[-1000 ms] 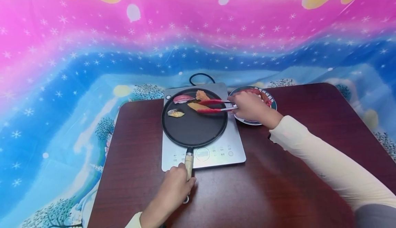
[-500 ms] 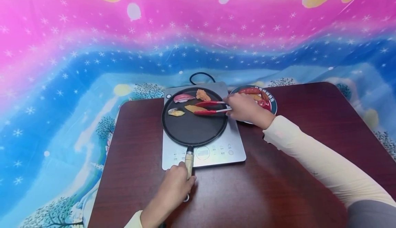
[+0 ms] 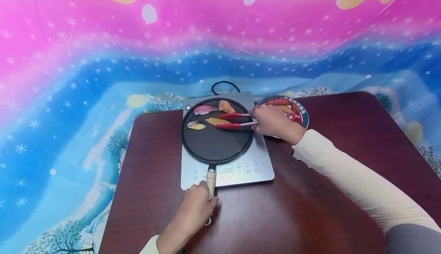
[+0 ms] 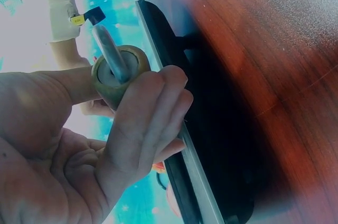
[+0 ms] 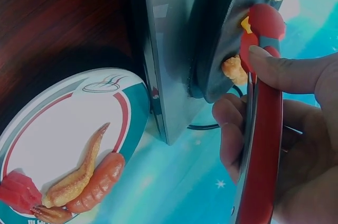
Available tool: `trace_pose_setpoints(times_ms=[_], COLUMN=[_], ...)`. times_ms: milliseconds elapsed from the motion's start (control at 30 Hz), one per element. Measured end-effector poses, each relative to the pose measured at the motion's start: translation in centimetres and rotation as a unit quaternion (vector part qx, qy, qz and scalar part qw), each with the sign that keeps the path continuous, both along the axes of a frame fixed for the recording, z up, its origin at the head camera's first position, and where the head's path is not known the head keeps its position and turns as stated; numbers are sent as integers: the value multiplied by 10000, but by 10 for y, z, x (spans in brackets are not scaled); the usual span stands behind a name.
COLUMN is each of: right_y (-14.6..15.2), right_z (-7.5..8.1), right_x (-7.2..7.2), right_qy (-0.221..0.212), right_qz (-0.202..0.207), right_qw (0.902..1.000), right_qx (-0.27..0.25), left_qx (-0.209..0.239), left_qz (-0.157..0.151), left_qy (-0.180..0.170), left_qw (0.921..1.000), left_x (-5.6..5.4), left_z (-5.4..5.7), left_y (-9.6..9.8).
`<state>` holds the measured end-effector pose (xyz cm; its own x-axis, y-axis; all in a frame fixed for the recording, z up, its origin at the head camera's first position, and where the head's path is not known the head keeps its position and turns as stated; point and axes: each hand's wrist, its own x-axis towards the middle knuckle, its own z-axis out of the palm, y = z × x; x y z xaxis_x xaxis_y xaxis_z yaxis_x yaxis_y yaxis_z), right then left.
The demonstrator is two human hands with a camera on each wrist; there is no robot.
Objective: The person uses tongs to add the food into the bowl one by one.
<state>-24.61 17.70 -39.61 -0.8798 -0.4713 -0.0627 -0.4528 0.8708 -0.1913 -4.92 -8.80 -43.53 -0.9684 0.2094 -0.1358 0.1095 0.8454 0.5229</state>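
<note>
In the head view, a flat yellow piece [image 3: 213, 121] is seen on the pan [image 3: 217, 146], between the tips of the tongs [image 3: 229, 126] — presumably light and soft, best held across its middle. In the left wrist view, the handle [image 4: 112, 93] is gripped by the left hand [image 4: 124, 145]. In the right wrist view, the tongs are pinched by the right hand [image 5: 303, 163].

The left hand [image 3: 196, 204] is at the near side of the pan [image 3: 217, 143], its fingers curled round the handle [image 3: 211, 179], knuckles up. Its forearm [image 3: 173, 233] slants in from nearer the body, with a pale cuff [image 3: 150, 245] at the wrist. The pale-sleeved right arm [image 3: 348, 173] reaches farther forward, angling inward. The right hand [image 3: 273, 120], back uppermost, is by the pan's right edge, thumb and fingers pinching.
</note>
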Motion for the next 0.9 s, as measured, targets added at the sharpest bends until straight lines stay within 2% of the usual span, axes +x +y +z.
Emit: trace_pose_setpoints(times_ms=[200, 433, 700, 900], right_y=[0, 1, 3, 8], right_z=[-1, -2, 0, -2], right_x=[-1, 0, 0, 0], right_qy=[-97, -87, -417, -444], right_qz=[-100, -8, -132, -100], right_qw=[9999, 10000, 9990, 9988], right_qx=[-19, -1, -63, -200], left_qx=[30, -13, 45, 55], left_qz=[4, 21, 16, 11], left_qy=[9, 46, 48, 52], left_qw=[10000, 10000, 10000, 10000], left_x=[0, 0, 1, 1], left_z=[1, 0, 1, 0], left_y=[0, 1, 0, 0])
